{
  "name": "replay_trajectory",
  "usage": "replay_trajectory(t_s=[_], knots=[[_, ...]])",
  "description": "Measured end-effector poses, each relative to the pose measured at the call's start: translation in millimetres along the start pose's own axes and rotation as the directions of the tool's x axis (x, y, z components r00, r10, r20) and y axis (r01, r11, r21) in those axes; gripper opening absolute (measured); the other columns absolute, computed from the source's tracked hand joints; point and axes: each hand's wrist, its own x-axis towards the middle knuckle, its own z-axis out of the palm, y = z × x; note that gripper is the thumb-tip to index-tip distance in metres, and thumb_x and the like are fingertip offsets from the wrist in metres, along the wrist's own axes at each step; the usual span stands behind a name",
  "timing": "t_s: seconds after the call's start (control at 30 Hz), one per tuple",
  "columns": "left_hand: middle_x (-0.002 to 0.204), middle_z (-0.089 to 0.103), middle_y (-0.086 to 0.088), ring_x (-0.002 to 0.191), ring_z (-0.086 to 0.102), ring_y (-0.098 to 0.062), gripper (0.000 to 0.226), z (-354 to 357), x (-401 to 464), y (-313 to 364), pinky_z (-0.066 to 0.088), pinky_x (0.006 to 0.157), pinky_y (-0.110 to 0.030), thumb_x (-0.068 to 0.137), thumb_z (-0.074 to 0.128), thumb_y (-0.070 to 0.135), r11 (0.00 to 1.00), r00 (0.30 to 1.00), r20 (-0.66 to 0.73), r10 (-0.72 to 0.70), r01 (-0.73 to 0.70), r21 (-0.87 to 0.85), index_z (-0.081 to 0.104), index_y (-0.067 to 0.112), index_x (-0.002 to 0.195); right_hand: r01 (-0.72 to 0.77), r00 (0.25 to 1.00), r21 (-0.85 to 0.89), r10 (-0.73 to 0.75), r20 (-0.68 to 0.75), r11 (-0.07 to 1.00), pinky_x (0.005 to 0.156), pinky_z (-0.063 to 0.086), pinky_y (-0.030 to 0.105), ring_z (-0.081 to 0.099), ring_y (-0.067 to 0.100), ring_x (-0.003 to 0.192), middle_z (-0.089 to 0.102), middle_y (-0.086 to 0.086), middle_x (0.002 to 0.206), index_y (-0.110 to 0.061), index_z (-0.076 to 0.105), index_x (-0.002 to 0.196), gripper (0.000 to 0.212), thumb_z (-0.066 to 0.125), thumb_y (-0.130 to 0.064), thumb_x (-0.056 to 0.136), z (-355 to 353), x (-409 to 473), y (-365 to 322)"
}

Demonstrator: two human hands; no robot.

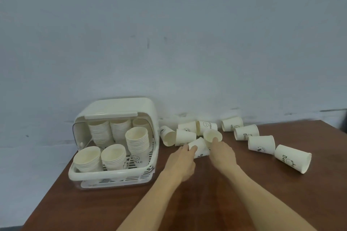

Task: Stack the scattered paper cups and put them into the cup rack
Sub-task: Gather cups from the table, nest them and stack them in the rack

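Head view: left hand point(183, 157) fingers curl round a tipped paper cup point(200, 147) on the table point(206, 193); right hand point(222, 151) pinches another cup point(212, 137). Cup rack point(112, 140) left, holding stacks.

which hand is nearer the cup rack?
Left. The left hand is on a lying cup just right of the cup rack; the right hand is further right, on the far side of that cup.
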Motion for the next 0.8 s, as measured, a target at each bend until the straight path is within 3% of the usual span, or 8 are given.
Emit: replay_trajectory(t_s=[0.27,0.37,0.53,0.67,0.8], knots=[[0.122,0.047,-0.011,0.110,0.053,-0.031,0.056,13,38,29,0.045,0.074,-0.041,0.087,0.054,0.006,0.987,0.999,-0.008,0.042,-0.040,0.153,0.033,0.018,0.138,-0.030,0.998,-0.109,0.025,-0.049,0.994,0.078,0.044,0.035,0.060,0.029,0.103,0.062,0.010,0.113,-0.009,0.045,0.119,0.027,0.043,-0.013,0.092,-13,-2,27],[0.118,0.048,-0.013,0.106,0.053,-0.032,0.045,17,47,39,0.044,0.070,-0.040,0.089,0.053,0.006,0.964,0.997,0.006,0.071,-0.070,0.256,0.040,0.016,0.131,-0.054,0.998,-0.115,0.051,-0.027,0.992,0.079,0.045,0.036,0.059,0.029,0.105,0.062,0.011,0.114,-0.008,0.046,0.120,0.028,0.045,-0.014,0.092,-16,-5,42],[0.122,0.049,-0.013,0.111,0.052,-0.029,0.037,26,51,43,0.043,0.080,-0.037,0.089,0.057,0.005,0.933,0.993,0.112,-0.024,-0.019,0.359,0.052,0.010,0.125,-0.081,0.997,-0.095,0.082,0.001,0.992,0.076,0.045,0.036,0.059,0.029,0.103,0.062,0.012,0.112,-0.008,0.046,0.118,0.027,0.044,-0.010,0.091,-18,-11,57],[0.122,0.052,-0.014,0.110,0.055,-0.029,0.053,21,44,37,0.045,0.079,-0.037,0.082,0.060,-0.004,0.926,0.996,0.074,-0.046,0.015,0.378,0.043,0.002,0.133,-0.084,0.996,-0.091,0.085,0.007,0.992,0.076,0.043,0.035,0.059,0.029,0.102,0.062,0.012,0.111,-0.008,0.045,0.118,0.027,0.043,-0.009,0.091,-22,-19,57],[0.115,0.058,-0.010,0.103,0.061,-0.028,0.049,2,32,28,0.045,0.077,-0.034,0.078,0.064,-0.003,0.924,0.999,0.011,-0.054,0.046,0.379,0.048,0.004,0.124,-0.071,0.997,-0.089,0.072,0.001,0.993,0.075,0.044,0.035,0.059,0.028,0.101,0.063,0.011,0.111,-0.009,0.045,0.118,0.027,0.042,-0.009,0.091,-29,-30,49]])
